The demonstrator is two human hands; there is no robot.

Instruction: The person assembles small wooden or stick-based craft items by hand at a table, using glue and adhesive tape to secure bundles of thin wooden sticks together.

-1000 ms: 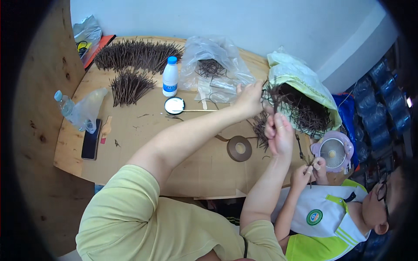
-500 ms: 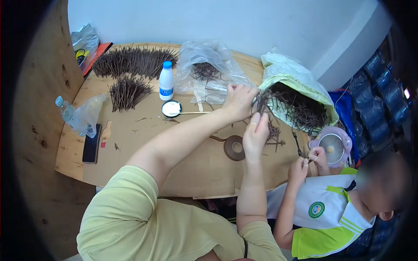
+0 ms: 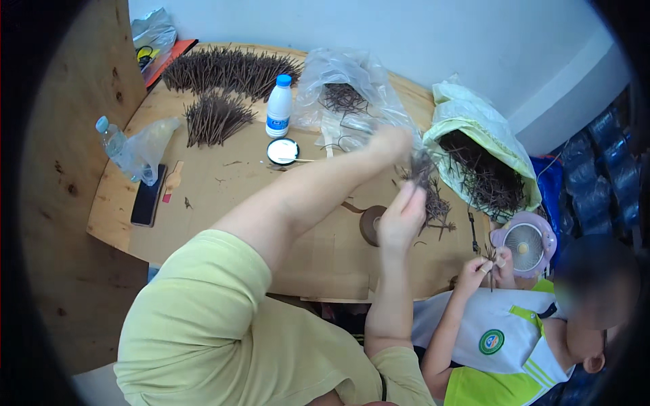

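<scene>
My right hand [image 3: 402, 215] is closed on a small bunch of brown twig-like stems [image 3: 422, 169], held upright above the table. Just beyond its top, my left hand [image 3: 393, 143] is smeared by motion, and its fingers cannot be made out. Loose brown stems [image 3: 439, 208] lie on the cardboard beside my right hand. Partly hidden behind that hand is a roll of brown tape [image 3: 369, 226]. A yellow-green sack [image 3: 443, 128] full of similar stems lies open to the right, and a clear plastic bag [image 3: 379, 81] holds more at the back.
Bundled stems [image 3: 217, 120] stand at the back left. Near them are a white bottle [image 3: 278, 108] and a dish of white paste [image 3: 282, 151] with a stick across it. A phone [image 3: 148, 197] lies far left. At right, a co-worker's hands [image 3: 477, 274] hold stems near a purple fan [image 3: 526, 245].
My left hand has moved up and slightly right, blurring. The whole view has shifted a little. The co-worker's stems now stand upright between their fingers.
</scene>
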